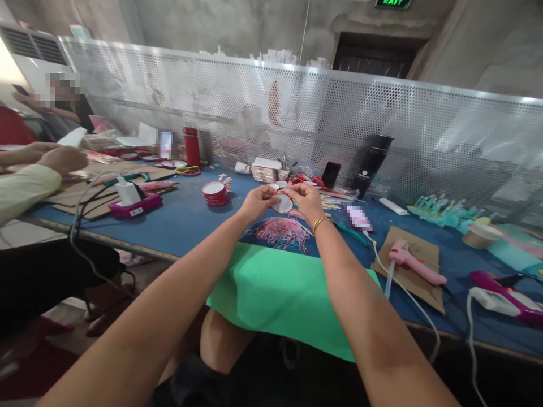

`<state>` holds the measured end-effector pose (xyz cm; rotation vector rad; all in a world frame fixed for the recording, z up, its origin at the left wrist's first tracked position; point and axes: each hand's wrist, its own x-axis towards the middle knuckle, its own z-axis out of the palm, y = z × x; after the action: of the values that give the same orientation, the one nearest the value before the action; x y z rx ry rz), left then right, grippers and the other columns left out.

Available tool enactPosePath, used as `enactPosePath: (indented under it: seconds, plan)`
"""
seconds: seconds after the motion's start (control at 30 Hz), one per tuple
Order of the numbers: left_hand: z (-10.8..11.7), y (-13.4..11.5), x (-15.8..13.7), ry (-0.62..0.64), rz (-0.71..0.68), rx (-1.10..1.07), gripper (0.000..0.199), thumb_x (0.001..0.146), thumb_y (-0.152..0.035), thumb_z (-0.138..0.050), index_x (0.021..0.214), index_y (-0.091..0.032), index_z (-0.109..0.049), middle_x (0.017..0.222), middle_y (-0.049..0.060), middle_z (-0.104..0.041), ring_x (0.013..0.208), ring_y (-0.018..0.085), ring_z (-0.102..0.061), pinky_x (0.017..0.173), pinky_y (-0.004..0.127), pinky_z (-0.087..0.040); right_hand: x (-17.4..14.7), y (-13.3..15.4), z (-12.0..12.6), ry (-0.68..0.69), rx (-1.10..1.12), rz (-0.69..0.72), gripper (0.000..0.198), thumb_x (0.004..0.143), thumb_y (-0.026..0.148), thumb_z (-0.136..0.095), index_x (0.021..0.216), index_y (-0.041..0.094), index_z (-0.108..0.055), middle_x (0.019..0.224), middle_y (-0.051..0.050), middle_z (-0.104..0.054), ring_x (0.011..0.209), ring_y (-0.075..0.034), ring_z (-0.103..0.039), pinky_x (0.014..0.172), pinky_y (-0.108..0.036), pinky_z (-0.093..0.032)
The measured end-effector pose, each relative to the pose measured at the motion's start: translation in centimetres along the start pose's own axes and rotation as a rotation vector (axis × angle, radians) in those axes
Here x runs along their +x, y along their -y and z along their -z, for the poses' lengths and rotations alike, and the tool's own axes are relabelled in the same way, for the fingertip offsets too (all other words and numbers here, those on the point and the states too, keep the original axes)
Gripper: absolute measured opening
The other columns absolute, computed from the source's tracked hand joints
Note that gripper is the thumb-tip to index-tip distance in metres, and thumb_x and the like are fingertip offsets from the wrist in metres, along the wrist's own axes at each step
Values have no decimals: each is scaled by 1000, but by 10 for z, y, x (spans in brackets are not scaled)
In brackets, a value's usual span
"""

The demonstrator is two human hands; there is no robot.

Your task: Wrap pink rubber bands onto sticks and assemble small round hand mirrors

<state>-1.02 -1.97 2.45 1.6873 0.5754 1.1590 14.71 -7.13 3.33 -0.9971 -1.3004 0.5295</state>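
A blue table (pixel 169 232) spans the frame from left to right, its surface scuffed and crowded, and along its back edge runs a perforated metal panel (pixel 169 85) with pale plastic showing through the holes; behind that rises a bare grey concrete wall (pixel 178 22), with a dark doorway (pixel 373 56) and a green exit sign (pixel 392 3) at the upper right. A green sheet (pixel 271 288) hangs over the near edge at the lower centre. Among the containers, a white cup (pixel 284 174) near the middle holds thin upright items too small to name, and beside it stands a box (pixel 266 170) with a white top and pinkish contents. A red bottle (pixel 192 148) stands left of centre, a black bottle (pixel 371 167) leans against the panel right of centre, and what is inside either is hidden. A red round piece with a white top (pixel 215 193) sits left of the hands; whether it is a tub or a stack is unclear. At the centre of the frame, the left hand (pixel 259 202) and the right hand (pixel 307 200) pinch a red-rimmed white disc (pixel 283 204) between their fingertips, above a tangle of coloured loops (pixel 283 233). At the right, a pink glue gun (pixel 413 263) lies on cardboard (pixel 424 244)
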Motion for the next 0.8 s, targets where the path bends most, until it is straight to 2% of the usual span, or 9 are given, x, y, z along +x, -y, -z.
enactPosePath:
  seconds: [0.17,0.3,0.43,0.6,0.8]
  plan:
    - [0,-2,0,6,20,-54,31,61,-26,-79,78,-15,-56,68,-2,-65,60,10,-59,62,25,-49,-2,-1,-3,27,27,-30,31,65,45,-71,80,20,-63,79,-1,-69,73,-16,-63,75,-34,-53]
    - [-1,-1,0,-18,24,-83,35,60,-29,-81,79,-15,-55,67,-2,-65,59,10,-60,61,26,-50,-3,-6,-9,45,15,-22,32,61,35,-70,87,21,-56,81,0,-68,72,-15,-63,71,-30,-52]
    - [-3,0,0,-17,44,-86,41,56,-35,-83,79,-15,-55,68,-2,-66,59,11,-60,62,26,-51,-3,-11,-13,-28,-63,1,29,61,27,-63,87,22,-52,86,-2,-67,77,-16,-63,73,-29,-52]
    - [-4,-2,-3,1,73,-73,48,54,-41,-84,84,-15,-57,71,0,-68,62,12,-62,61,26,-50,-3,-14,-14,-101,-96,-15,32,59,26,-60,90,21,-50,91,-4,-66,79,-17,-63,76,-30,-52]
    - [-4,-9,-7,8,156,-67,51,61,-46,-81,98,-16,-64,73,2,-69,62,11,-61,61,23,-47,0,-19,-12,-141,-49,-83,39,57,28,-61,94,21,-47,91,-3,-65,77,-16,-62,74,-29,-52]
